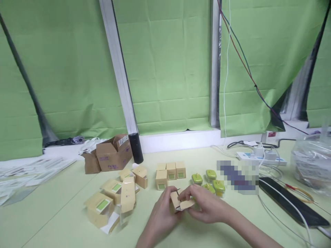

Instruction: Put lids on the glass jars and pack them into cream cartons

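My left hand (163, 214) is closed around a small tan cardboard box (174, 200) with its flaps raised. At the box's open end, my right hand (204, 204) has its fingers bent and grips the flap side; what lies inside is hidden. Just beyond my right hand stand several small green-lidded containers (197, 178), partly covered by the fingers. Behind the left hand is a group of closed tan boxes (161, 179) with green labels. Several opened tan boxes (99, 208) lie to the left, with flaps sticking out.
A larger brown carton (113, 156) and a black cylinder (136, 148) stand at the back left. Papers (33, 172) cover the far left. To the right lie a dark phone (292, 201), cables, a power strip (261, 158) and a clear plastic bag (311, 165). One patch is pixelated.
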A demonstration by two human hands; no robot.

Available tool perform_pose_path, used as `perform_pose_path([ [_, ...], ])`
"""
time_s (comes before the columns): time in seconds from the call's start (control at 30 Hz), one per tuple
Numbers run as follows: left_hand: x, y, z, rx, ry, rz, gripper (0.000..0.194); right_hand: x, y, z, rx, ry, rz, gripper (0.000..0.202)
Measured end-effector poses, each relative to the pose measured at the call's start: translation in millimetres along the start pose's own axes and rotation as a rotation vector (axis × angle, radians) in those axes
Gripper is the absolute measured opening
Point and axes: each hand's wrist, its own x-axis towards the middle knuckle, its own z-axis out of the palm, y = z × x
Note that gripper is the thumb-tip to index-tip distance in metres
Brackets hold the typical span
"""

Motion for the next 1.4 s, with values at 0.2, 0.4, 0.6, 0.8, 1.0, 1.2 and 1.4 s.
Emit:
perform_pose_path([
  [0.2,-1.7,-2.9,-0.9,0.317,-0.161,0.165,0.046,-4.4,2.7,-0.9,-0.276,-0.013,-0.069,0.024],
  [0.4,-0.9,-17.8,1.7,0.286,-0.084,0.248,0.033,-3.8,0.8,-3.1,-0.099,-0.001,0.065,0.032],
  [0.6,12.8,-6.2,-10.5,0.238,0.041,0.343,0.015,-4.4,-0.7,20.8,0.423,0.341,0.315,0.035],
  [0.8,23.2,21.5,-5.9,0.034,0.182,0.352,0.027,1.4,-9.2,46.0,1.139,0.492,0.513,0.04],
  [1.0,21.5,7.3,20.6,-0.144,0.287,0.065,0.064,3.4,-11.6,39.1,1.652,0.594,0.622,0.037],
  [1.2,29.7,-4.2,5.0,0.979,0.051,0.979,0.046,3.3,-13.1,31.2,2.156,0.354,0.749,0.046],
  [1.4,42.9,16.0,-14.2,1.405,-0.085,1.246,0.06,-0.8,-11.6,34.1,2.263,0.369,0.825,0.046],
])
